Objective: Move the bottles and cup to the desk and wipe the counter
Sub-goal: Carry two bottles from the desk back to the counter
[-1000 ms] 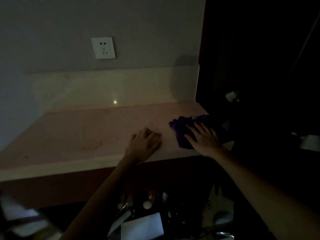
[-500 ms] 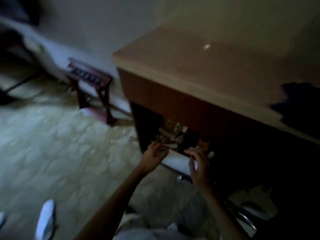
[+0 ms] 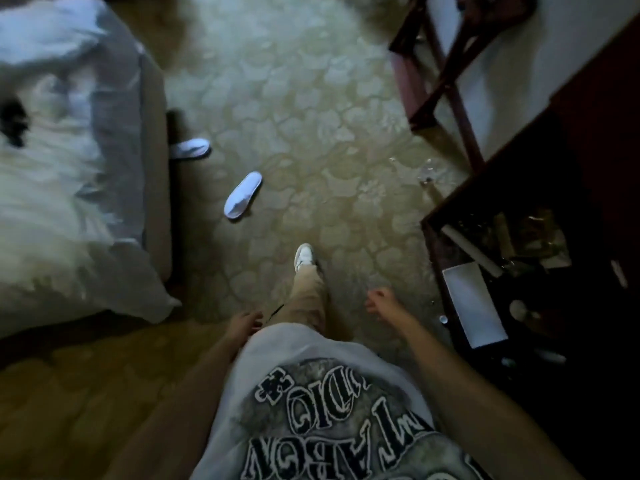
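Observation:
I look straight down at the carpet and my own legs. My left hand (image 3: 244, 322) hangs by my left hip with loosely curled fingers and nothing in it. My right hand (image 3: 380, 299) is out in front of my right side, fingers apart and empty, just left of the dark cabinet's low shelf (image 3: 434, 216). On that shelf lie a white card (image 3: 472, 303), a white roll (image 3: 471, 249) and dim small items. The counter top and the purple cloth are out of view. No bottle or cup can be told apart.
A bed with white bedding (image 3: 69, 161) fills the left side. Two white slippers (image 3: 242, 195) (image 3: 191, 148) lie on the patterned carpet. A dark wooden folding rack (image 3: 446, 74) stands at the upper right. My shoe (image 3: 304, 255) steps forward at centre.
The view swung from the counter down to the floor. My hands left the counter and cloth, reached at the low shelf, and now hang empty at my sides.

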`<move>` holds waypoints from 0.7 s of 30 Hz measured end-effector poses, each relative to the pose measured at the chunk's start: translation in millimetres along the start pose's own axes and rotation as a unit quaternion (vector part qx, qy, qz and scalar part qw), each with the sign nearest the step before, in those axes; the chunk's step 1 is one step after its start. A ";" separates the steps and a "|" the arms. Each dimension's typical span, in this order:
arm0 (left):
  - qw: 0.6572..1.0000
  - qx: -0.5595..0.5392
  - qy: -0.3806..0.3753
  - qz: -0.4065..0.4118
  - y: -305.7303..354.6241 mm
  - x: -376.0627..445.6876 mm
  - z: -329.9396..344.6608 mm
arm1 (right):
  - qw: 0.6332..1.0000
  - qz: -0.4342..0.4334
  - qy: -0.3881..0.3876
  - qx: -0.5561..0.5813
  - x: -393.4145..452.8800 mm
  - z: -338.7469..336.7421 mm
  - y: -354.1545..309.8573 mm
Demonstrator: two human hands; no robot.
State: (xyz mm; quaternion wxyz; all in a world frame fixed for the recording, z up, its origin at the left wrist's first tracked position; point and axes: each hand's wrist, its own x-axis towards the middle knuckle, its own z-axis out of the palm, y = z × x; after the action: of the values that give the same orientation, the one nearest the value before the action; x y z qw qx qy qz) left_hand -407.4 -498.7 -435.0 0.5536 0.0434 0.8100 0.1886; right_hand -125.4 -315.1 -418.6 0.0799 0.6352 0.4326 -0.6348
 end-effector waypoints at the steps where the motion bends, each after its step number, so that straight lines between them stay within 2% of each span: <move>1: 1.000 -0.003 0.010 -0.011 -3.8 -0.4 -6.4 | 1.000 -0.010 -0.014 -0.016 8.7 -1.5 -29.6; 4: 0.999 0.032 0.018 -0.022 2.1 16.6 -13.2 | 0.998 -0.053 -0.010 -0.038 34.9 -5.0 -110.0; 5: 0.997 0.078 0.014 -0.025 3.5 33.6 -16.6 | 0.997 -0.061 -0.004 -0.045 41.2 -6.4 -130.5; 8: 0.985 0.151 -0.062 -0.048 35.2 90.2 -29.1 | 0.998 -0.050 0.023 -0.035 68.7 -18.0 -170.8; 10: 0.988 0.137 -0.065 -0.038 109.4 97.0 -51.7 | 0.998 -0.011 0.050 -0.032 86.6 -29.3 -183.9; 12: 0.997 0.047 -0.040 -0.035 191.7 112.7 -78.6 | 0.997 0.030 0.075 -0.009 102.7 -39.8 -191.1; 14: 0.999 -0.015 -0.046 -0.026 280.6 135.2 -110.4 | 0.992 0.073 0.101 0.022 118.6 -49.4 -202.7; 17: 0.997 -0.031 -0.050 0.056 407.6 166.3 -159.0 | 0.984 0.117 0.121 0.065 138.8 -58.8 -233.8; 21: 0.989 -0.034 -0.021 0.141 537.8 194.6 -207.5 | 0.986 0.103 0.130 0.013 164.8 -71.0 -308.7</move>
State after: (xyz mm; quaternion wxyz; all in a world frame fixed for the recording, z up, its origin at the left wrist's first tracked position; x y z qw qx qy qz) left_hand -745.9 -0.3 -350.6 0.5391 0.1424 0.7771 0.2919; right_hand -303.7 -5.9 -411.9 0.0797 0.7545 0.3632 -0.5408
